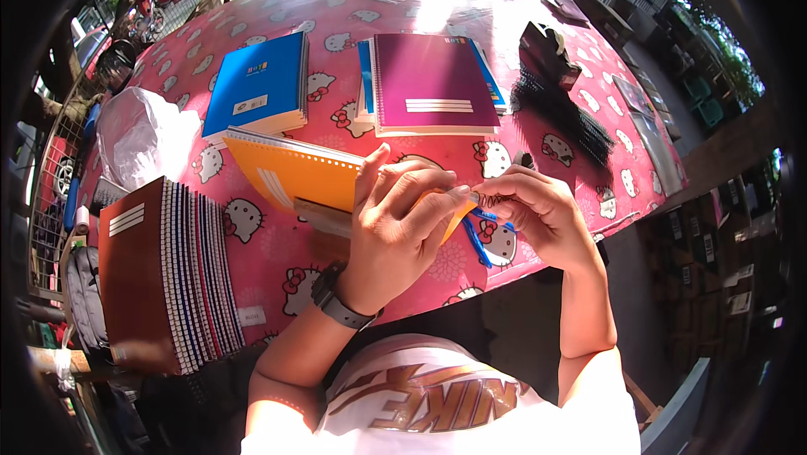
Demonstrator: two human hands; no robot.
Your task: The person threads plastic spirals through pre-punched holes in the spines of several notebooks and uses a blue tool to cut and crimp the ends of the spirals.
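Observation:
An orange notebook (294, 171) is tilted up in front of me, a row of punched holes along its upper edge. My left hand (403, 211) is closed on its right part, thumb and fingertips near the edge. My right hand (542, 215) pinches at the same corner, where a short stretch of dark spiral coil (490, 200) shows by the fingertips. Exactly how far the coil runs through the holes is hidden by my fingers. Just below the right hand lies a blue-handled tool (477, 241), its head out of sight.
Brown spiral notebooks (134, 270) are stacked at the left, near a crumpled white plastic bag (143, 136). Farther back sit a blue notebook stack (256, 77) and a purple-topped stack (433, 77). Black spiral coils (567, 123) lie at the right on the pink patterned tablecloth (353, 14).

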